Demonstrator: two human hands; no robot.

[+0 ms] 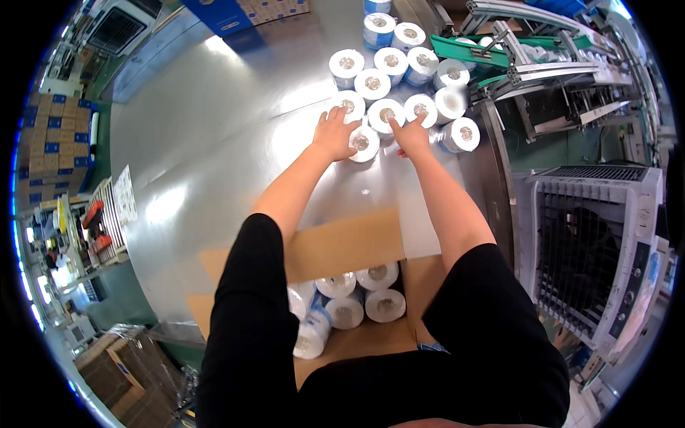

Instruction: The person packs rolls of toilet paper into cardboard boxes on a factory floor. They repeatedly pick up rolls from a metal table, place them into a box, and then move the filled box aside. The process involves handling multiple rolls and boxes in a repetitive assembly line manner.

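Observation:
Many white toilet paper rolls in clear and blue wrap stand on end at the far side of the metal table. My left hand [334,137] reaches over the group's near left side, fingers spread across a roll [349,100], its thumb side by a nearer roll [364,145]. Beside it my right hand [414,137] is spread too, its thumb at one roll [387,110] and its fingers on another [421,105]. Below my forearms is an open cardboard box [349,246] with several rolls [385,305] inside; my left sleeve hides part of it.
The metal table [235,107] extends to the left and far away. A blue printed carton [217,16] lies at its far edge. Conveyor rails [549,71] with green guides stand at the far right, a grey air cooler [585,250] nearer. Stacked cartons [57,135] are at the left.

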